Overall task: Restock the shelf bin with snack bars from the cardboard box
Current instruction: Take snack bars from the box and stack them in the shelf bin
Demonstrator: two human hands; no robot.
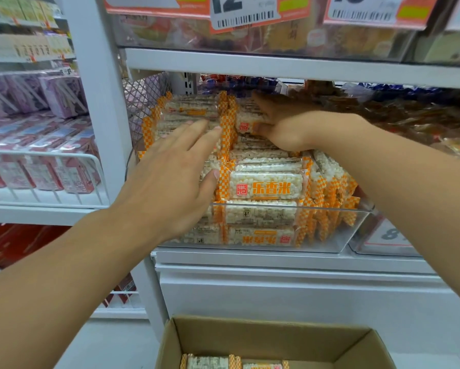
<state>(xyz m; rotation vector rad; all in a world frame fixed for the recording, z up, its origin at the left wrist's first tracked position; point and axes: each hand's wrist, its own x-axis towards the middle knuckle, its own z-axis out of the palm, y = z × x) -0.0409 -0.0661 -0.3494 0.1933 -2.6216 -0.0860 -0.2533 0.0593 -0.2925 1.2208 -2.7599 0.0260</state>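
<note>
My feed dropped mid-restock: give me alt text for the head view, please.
Both hands reach into a clear shelf bin piled with orange-checked snack bars: the left hand lies flat on the stack, the right hand grips a bar at the back. Below, an open cardboard box shows a few bars.

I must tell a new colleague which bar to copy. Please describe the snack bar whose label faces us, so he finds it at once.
Find the clear plastic shelf bin on the white middle shelf. On top of its front stack lies one orange-checked puffed-rice snack bar. Unlike its neighbours, it shows large orange characters upright and fully readable.
</note>
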